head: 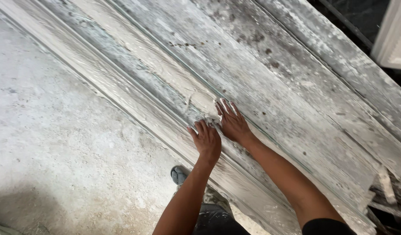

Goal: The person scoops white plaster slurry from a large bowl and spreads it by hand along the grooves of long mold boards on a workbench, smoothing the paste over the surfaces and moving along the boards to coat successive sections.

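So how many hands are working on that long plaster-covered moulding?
2. The left hand curls over the moulding's near edge; the right hand lies flat just beyond it, fingers spread on the wet plaster. No others show.

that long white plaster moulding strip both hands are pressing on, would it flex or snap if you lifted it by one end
Probably snap rather than flex: the long plaster strip looks thin and chalky, with a crack-like mark beside the right hand. It likely weighs a lot for its width, running the whole bench. The dusty or wet surface under the left hand may be slippery.
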